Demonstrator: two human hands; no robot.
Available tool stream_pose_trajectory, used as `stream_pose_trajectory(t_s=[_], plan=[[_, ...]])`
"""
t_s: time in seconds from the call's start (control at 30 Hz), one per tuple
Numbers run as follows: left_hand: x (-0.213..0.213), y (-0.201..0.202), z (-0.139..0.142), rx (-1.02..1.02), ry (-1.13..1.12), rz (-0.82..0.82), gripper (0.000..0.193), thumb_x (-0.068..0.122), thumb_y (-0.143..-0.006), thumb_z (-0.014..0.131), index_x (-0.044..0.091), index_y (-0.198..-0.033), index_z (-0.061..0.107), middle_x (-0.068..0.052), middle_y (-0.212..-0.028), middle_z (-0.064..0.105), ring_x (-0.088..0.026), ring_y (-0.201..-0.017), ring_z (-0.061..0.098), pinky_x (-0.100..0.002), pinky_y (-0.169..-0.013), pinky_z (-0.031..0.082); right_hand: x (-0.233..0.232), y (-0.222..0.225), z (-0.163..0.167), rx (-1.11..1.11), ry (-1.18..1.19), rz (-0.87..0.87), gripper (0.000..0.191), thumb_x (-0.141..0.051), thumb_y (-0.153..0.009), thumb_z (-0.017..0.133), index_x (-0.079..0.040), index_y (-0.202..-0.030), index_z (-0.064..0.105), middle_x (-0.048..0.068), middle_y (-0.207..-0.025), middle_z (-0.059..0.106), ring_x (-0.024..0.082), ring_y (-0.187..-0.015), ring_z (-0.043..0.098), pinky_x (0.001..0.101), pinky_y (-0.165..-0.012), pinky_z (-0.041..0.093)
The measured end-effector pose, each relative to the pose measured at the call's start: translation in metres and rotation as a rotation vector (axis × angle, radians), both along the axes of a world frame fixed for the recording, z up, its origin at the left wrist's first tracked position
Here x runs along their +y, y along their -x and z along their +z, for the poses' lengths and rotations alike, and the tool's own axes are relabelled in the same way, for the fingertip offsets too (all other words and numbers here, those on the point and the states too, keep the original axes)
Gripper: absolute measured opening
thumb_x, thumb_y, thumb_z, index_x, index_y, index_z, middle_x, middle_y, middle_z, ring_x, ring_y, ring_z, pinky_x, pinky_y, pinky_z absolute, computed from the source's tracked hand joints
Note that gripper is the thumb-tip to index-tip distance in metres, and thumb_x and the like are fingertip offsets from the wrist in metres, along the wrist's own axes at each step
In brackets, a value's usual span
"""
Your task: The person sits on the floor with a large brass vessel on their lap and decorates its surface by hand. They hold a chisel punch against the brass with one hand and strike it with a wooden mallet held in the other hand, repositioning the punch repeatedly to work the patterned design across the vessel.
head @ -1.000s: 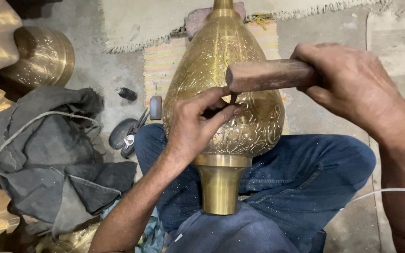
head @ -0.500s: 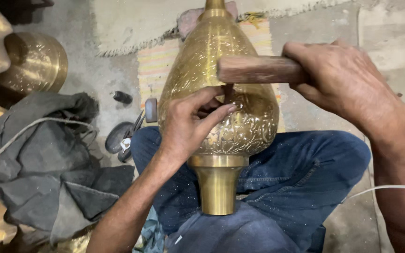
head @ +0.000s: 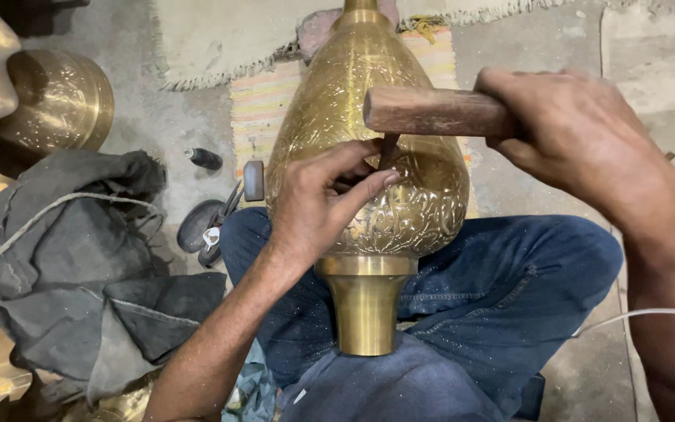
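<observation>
- Nearest: lap in blue jeans, legs folded on the floor, carrying a large brass vase laid lengthwise, plain collar and neck toward the body, engraved belly further out.
- Far tip of the vase cut off by the upper frame edge; fine engraving too small to read as a pattern.
- Left hand resting on the vase belly, fingers pinched narrow around a thin dark chisel; most of the tool hidden inside the grip, only a short upper stub showing.
- Right hand closed tight around a wooden mallet, held level just above the chisel top; touching or a hair apart, impossible to tell. Handle end buried in the fist.
- Right forearm running off the lower right corner; a white cord crossing beside it, both ends out of sight.
- Left of the lap: crumpled grey cloth with a pale rope across it, then small dark tools on the floor, hard to identify.
- Further left: a round brass bowl and gleaming brass pieces cropped by the left edge.
- Farthest: grey concrete floor, a striped mat under the vase, a pale fringed rug near the top edge.
</observation>
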State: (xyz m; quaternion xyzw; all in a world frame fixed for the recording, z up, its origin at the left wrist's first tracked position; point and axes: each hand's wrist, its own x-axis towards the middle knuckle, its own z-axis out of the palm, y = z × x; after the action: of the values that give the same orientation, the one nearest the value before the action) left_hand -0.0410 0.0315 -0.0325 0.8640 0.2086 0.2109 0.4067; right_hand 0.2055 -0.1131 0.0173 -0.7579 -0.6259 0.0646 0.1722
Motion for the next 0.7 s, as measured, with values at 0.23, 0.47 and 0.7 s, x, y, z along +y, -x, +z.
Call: stream_pose_trajectory(t_s=[0.23,0.47,0.7], plan=[[0.002,0.004,-0.002,-0.035,-0.021,-0.010,0.034,0.026,-0.094,0.080,0.004,-0.120,0.073,-0.010,-0.095,0.079,-0.016,-0.080,0.080,-0.031,-0.070,0.067,0.003,0.006,0.009,-0.332,0.101,0.040,0.037,-0.019,-0.084,0.084,-0.006,-0.110,0.061,0.014,-0.082,0.071,0.036,-0.084,0.071,0.0474,-0.074,0.056],[0.006,0.003,-0.013,0.011,0.009,-0.012,0.033,0.028,-0.095,0.078,0.007,-0.120,0.073,-0.008,-0.091,0.080,-0.015,-0.078,0.079,-0.030,-0.067,0.069,0.003,0.011,0.008,-0.058,0.034,0.014,0.037,-0.012,-0.083,0.082,-0.005,-0.113,0.061,0.018,-0.087,0.069,0.039,-0.081,0.070,0.0480,-0.068,0.054],[0.006,0.004,-0.014,-0.031,-0.034,-0.016,0.036,0.030,-0.095,0.078,0.005,-0.120,0.073,-0.010,-0.096,0.080,-0.016,-0.081,0.080,-0.031,-0.071,0.069,0.002,0.010,0.007,-0.058,0.048,-0.049,0.035,-0.015,-0.087,0.080,-0.006,-0.114,0.060,0.017,-0.081,0.068,0.035,-0.076,0.070,0.0467,-0.065,0.054]])
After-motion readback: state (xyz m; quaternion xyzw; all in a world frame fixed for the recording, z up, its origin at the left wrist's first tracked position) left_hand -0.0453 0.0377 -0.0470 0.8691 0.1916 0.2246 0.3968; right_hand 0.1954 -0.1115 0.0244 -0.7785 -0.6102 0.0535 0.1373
